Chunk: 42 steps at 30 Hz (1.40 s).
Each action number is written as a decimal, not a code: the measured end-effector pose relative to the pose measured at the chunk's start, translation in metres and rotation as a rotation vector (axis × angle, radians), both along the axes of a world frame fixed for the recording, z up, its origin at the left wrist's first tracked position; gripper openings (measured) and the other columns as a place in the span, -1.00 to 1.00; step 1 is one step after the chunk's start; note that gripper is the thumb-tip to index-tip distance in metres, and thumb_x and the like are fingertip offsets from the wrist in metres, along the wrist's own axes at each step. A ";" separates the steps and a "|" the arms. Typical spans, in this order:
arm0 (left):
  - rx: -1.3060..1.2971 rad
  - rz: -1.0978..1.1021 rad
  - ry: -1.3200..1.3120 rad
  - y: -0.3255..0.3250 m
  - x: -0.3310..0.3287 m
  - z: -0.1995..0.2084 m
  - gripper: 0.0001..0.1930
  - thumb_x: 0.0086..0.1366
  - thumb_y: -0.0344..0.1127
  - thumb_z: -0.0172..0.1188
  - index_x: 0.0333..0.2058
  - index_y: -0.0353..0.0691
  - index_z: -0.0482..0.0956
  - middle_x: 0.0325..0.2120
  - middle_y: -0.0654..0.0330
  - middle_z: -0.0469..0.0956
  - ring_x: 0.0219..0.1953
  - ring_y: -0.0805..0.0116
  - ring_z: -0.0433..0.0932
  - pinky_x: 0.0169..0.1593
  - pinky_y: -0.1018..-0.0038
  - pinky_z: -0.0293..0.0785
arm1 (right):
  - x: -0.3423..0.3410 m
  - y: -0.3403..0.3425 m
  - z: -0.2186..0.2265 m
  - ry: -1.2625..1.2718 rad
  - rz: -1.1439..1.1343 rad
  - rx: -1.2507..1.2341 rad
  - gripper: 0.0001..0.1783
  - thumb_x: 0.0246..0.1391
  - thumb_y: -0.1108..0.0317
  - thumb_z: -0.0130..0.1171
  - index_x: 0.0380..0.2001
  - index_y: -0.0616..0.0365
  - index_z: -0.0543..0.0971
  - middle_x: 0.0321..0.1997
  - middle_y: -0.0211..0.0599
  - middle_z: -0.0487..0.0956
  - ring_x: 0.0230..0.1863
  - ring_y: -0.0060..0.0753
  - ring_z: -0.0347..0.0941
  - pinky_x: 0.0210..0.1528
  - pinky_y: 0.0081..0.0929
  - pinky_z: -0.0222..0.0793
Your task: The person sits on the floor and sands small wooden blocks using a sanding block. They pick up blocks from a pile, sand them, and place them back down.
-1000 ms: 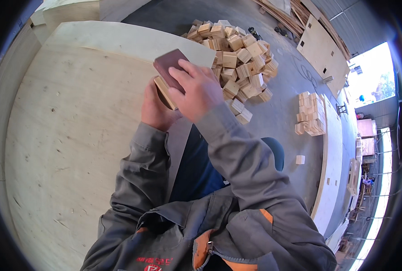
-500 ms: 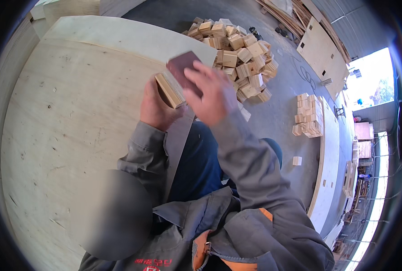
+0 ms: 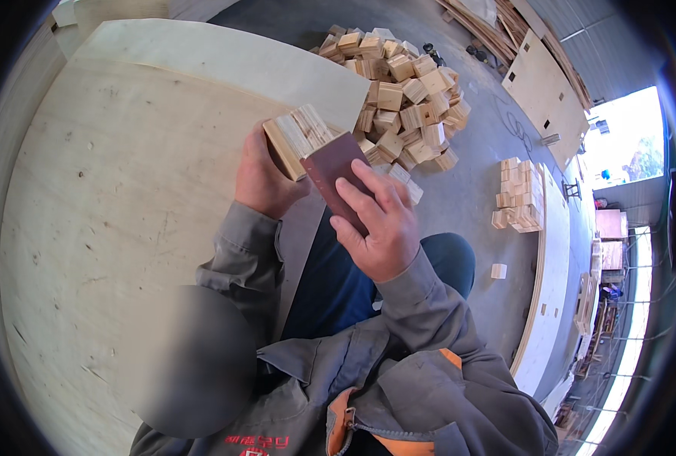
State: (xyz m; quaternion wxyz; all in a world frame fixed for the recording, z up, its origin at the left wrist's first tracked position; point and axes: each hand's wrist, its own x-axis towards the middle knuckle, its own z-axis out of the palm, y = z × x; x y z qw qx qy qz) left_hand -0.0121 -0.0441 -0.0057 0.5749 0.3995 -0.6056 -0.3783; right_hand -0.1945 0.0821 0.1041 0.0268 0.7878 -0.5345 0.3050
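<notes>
My left hand [image 3: 260, 176] is closed round a layered plywood block [image 3: 298, 131], held tilted above the right edge of the wooden board. Against the block's near end lies a dark red-brown sanding block [image 3: 339, 169], flat and rectangular. My right hand [image 3: 382, 224] grips it from the right, with fingers spread over its upper face and the thumb along its lower edge. The underside of the sanding block is hidden, as are most of my left fingertips.
A large pale plywood board [image 3: 117, 228] fills the left side. Beyond my hands, a heap of wooden blocks [image 3: 414, 95] lies on the grey floor. Further right are a neat stack of blocks [image 3: 519, 196], a single block [image 3: 499, 270] and a long white-faced panel [image 3: 549, 281].
My right hand has drawn the sanding block down and to the right along the plywood block, baring its layered face. The left hand has barely moved.
</notes>
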 end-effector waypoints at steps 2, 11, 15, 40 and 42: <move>0.003 -0.010 0.024 0.000 0.000 -0.003 -0.14 -0.02 -0.36 0.67 0.27 -0.29 0.44 0.09 -0.08 0.63 0.12 -0.06 0.68 0.20 0.17 0.63 | 0.002 -0.016 -0.003 -0.003 0.012 -0.053 -0.40 0.02 0.34 0.58 0.20 0.03 0.76 0.42 -0.13 0.61 0.26 0.10 0.55 0.35 0.00 0.51; 0.080 -0.085 0.089 -0.001 -0.002 0.006 -0.10 -0.08 -0.42 0.66 0.27 -0.29 0.42 0.11 -0.06 0.61 0.16 0.01 0.67 0.22 0.17 0.63 | 0.007 -0.139 0.002 -0.050 -0.068 0.074 -0.45 0.19 0.18 0.44 0.25 0.01 0.76 0.43 -0.03 0.64 0.32 0.18 0.57 0.44 0.01 0.46; 0.046 -0.055 0.013 -0.002 0.004 0.000 -0.10 -0.08 -0.43 0.65 0.28 -0.29 0.42 0.10 -0.07 0.62 0.16 -0.03 0.67 0.23 0.17 0.63 | -0.003 -0.094 -0.009 -0.081 -0.028 -0.008 -0.43 0.13 0.23 0.50 0.23 0.02 0.76 0.43 -0.06 0.62 0.31 0.18 0.56 0.42 0.02 0.47; 0.066 -0.050 -0.090 0.003 0.007 0.015 -0.09 -0.06 -0.43 0.66 0.29 -0.30 0.41 0.13 -0.06 0.61 0.18 -0.03 0.67 0.26 0.18 0.62 | -0.032 -0.038 -0.014 -0.254 0.033 0.076 -0.40 0.11 0.29 0.55 0.25 0.09 0.74 0.42 0.08 0.61 0.33 0.21 0.58 0.40 0.00 0.46; 0.081 -0.054 -0.080 0.004 0.005 0.016 -0.08 -0.07 -0.43 0.66 0.30 -0.29 0.41 0.13 -0.06 0.61 0.19 -0.04 0.66 0.26 0.17 0.62 | -0.036 -0.011 -0.014 -0.269 0.012 0.093 -0.40 0.08 0.33 0.58 0.23 0.10 0.74 0.41 0.03 0.63 0.33 0.17 0.58 0.40 -0.01 0.46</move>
